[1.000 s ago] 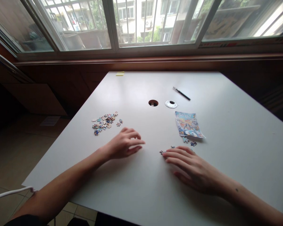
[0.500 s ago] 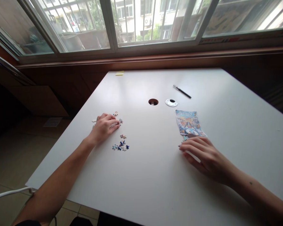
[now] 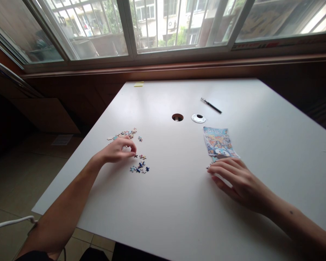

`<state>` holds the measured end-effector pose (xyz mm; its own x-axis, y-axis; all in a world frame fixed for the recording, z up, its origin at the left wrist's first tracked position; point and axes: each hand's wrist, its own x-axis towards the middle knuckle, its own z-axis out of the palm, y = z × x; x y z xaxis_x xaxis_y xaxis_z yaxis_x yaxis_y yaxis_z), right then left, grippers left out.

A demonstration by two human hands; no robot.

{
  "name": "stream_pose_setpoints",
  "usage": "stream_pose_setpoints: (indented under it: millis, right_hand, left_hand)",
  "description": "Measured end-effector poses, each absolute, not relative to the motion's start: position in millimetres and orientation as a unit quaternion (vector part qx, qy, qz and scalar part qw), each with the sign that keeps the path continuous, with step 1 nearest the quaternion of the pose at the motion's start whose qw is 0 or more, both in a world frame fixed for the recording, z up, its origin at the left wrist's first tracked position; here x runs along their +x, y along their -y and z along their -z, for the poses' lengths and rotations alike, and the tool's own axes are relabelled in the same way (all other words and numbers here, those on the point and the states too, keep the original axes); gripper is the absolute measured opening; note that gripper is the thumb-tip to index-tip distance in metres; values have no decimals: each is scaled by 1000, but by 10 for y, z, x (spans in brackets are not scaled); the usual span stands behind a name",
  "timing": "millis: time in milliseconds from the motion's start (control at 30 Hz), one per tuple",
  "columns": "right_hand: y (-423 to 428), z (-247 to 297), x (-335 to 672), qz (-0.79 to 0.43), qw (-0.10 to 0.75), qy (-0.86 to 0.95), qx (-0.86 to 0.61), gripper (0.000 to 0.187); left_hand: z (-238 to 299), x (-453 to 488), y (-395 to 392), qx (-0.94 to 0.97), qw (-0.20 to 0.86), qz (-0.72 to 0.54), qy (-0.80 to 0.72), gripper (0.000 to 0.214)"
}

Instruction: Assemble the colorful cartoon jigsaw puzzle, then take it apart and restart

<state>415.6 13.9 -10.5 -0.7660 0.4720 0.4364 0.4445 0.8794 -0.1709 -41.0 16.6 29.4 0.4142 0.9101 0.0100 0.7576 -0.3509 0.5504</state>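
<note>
My left hand (image 3: pixel 116 152) rests on the white table (image 3: pixel 174 203) with its fingers curled, fingertips pinched near small jigsaw pieces. A small cluster of pieces (image 3: pixel 139 167) lies just right of it, and a looser pile of pieces (image 3: pixel 123 135) lies behind it. My right hand (image 3: pixel 233 179) lies flat with fingers stretched out, fingertips at the near edge of a colourful printed picture sheet (image 3: pixel 218 142) and over a few pieces there.
A black pen (image 3: pixel 211 105) lies at the far right. A round cable hole (image 3: pixel 177 117) and its loose white cover ring (image 3: pixel 198 118) sit mid-table. A yellow note (image 3: pixel 138 84) lies at the far edge, below the window.
My left hand went to the far pile, then drew back toward me with fingers pinched; a small cluster of pieces now lies mid-left. My right hand moved right to the sheet's near edge.
</note>
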Motion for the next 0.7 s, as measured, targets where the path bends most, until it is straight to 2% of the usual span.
stream_pose_setpoints:
  millis: [167, 267, 367, 433, 500, 700]
  right_hand:
    - [-140, 105, 4152, -24, 239, 941, -240, 22]
    - [-138, 93, 4147, -23, 239, 941, -239, 21]
    - [-136, 84, 4145, -24, 239, 940, -240, 21]
    - [-136, 85, 4145, -25, 240, 940, -241, 21]
    - [-138, 90, 4145, -26, 241, 940, -241, 21]
    - [-140, 83, 4144, -28, 242, 939, -241, 21]
  left_hand:
    - [-301, -413, -166, 848, 210, -112, -474, 14]
    - [-240, -405, -177, 838, 204, -150, -483, 20]
    - [-111, -374, -199, 811, 111, -210, -534, 23]
    - [-14, -347, -212, 806, 35, -207, -554, 26]
    - [58, -329, -221, 818, 10, -181, -546, 34]
    - [57, -343, -231, 804, 20, -214, -554, 20]
